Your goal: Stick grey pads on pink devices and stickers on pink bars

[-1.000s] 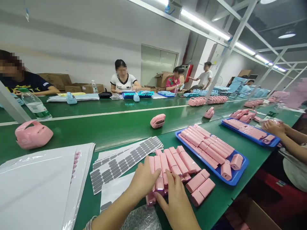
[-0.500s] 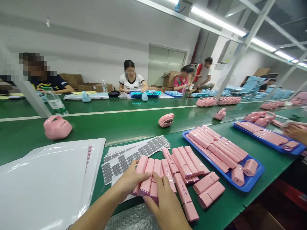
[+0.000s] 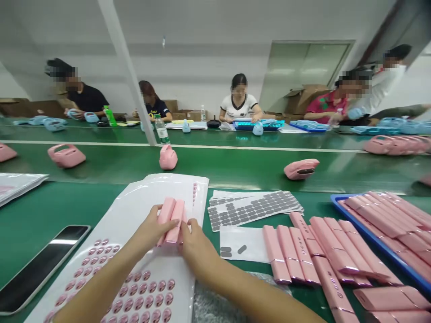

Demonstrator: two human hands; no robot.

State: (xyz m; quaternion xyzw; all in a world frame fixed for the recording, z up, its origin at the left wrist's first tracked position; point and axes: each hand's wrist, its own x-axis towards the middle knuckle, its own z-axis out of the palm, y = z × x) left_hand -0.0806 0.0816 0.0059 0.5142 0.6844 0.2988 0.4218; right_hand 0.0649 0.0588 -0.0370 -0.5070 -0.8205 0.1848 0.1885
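Two or three pink bars (image 3: pixel 171 215), smooth, glossy and oblong, lie pressed side by side between my left hand (image 3: pixel 150 231) and right hand (image 3: pixel 197 244), far ends tilted upward, just above a white sheet of round pink stickers (image 3: pixel 141 287).

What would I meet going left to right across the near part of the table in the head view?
First the phone → left hand → pink bars in the grip of both hands → right hand → small white sheet with grey pads → loose pink bars lying in a row → blue tray.
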